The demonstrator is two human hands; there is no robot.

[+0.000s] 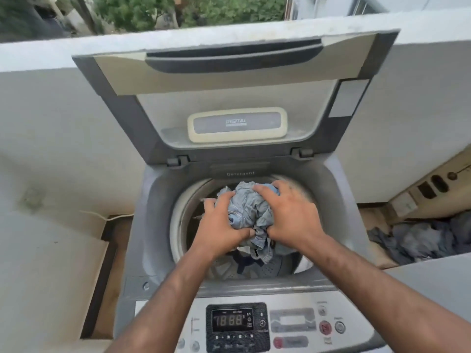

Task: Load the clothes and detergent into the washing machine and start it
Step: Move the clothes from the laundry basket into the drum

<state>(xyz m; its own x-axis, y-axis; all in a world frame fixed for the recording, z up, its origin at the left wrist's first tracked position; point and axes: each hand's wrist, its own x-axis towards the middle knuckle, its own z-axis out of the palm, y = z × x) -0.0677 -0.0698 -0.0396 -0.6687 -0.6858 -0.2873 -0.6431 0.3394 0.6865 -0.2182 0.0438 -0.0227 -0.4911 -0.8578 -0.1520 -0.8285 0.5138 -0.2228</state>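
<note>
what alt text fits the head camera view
The left hand and right hand grip a bundle of blue-grey clothes over the drum of a washing machine, its lid raised. The display is lit; a pile of clothes lies to the right.

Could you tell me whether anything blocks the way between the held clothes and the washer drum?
Nothing visible does. The lid is raised, and the left hand and right hand grip the bundle of blue clothes directly above the open drum, where a few garments lie.
</note>
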